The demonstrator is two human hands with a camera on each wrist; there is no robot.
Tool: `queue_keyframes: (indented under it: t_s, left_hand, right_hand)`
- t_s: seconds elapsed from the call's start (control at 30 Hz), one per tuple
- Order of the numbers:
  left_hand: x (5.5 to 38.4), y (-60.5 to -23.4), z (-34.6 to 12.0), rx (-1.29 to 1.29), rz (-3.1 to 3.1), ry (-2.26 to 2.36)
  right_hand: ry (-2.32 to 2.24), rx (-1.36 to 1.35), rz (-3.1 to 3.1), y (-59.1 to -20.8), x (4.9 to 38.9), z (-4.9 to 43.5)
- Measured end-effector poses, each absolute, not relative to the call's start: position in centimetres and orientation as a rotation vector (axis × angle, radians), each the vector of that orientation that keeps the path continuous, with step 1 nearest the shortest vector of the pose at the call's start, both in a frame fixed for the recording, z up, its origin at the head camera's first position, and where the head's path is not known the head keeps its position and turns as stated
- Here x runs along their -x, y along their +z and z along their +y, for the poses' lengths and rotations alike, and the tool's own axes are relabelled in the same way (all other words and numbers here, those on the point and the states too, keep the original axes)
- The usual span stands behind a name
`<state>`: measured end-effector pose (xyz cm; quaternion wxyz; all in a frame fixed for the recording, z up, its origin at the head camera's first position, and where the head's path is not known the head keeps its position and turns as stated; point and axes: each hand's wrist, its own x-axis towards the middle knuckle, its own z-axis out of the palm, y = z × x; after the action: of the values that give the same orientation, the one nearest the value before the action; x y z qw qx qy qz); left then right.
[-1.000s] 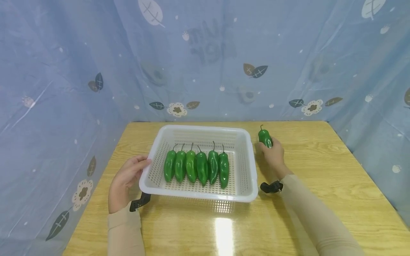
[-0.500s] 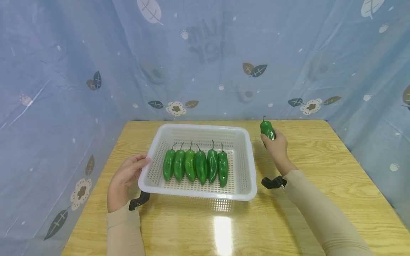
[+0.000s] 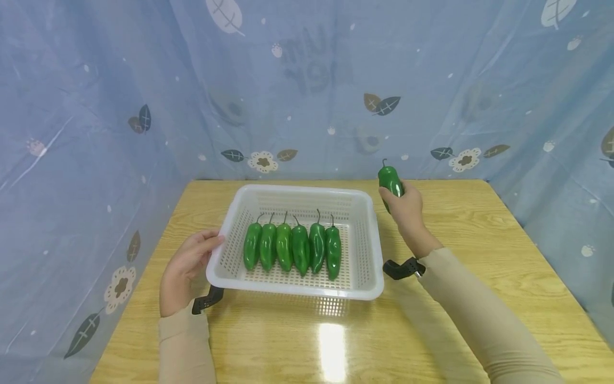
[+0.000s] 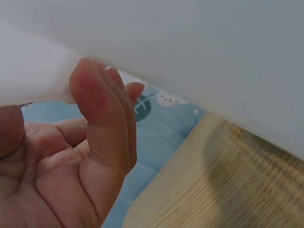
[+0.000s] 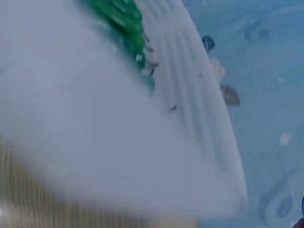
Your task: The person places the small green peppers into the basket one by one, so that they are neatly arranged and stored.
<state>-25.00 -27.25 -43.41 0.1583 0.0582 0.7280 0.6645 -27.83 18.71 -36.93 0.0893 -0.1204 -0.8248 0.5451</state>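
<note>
A white plastic basket [image 3: 358,234] with slotted walls sits in the middle of the head view. Inside it several green peppers [image 3: 292,248] lie side by side in a row, stems pointing away. At the basket's left end my left hand [image 3: 189,261] grips the rim, thumb on top; the left wrist view shows its curled fingers [image 4: 102,114] under the rim. Beyond the basket's far right corner my right hand [image 3: 408,213] holds another green pepper [image 3: 390,181], stem up, raised above the table. The right wrist view is blurred and filled mostly by the basket wall [image 5: 95,142].
The basket stands on a wood-grain table [image 3: 268,341] with a bright light reflection near its front. A blue patterned curtain [image 3: 307,106] encloses the back and both sides. Black wrist cameras [image 3: 403,268] are strapped to both wrists.
My right hand has lifted the pepper up from the table right of the basket, first away from me, then slightly left. My left hand stays on the basket rim.
</note>
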Motion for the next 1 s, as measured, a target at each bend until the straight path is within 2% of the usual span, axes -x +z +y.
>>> queue_keyframes:
  t_s: [0.4, 1.0]
  left_hand:
    - [25.1, -43.4, -27.3, -0.180, 2.089, 1.894]
    - [25.1, -43.5, -27.3, -0.188, 2.088, 1.888]
  right_hand:
    - [1.732, 0.337, -2.550, -35.5, 27.5, 14.7]
    - [1.631, 0.338, -2.746, -38.0, 27.5, 11.3]
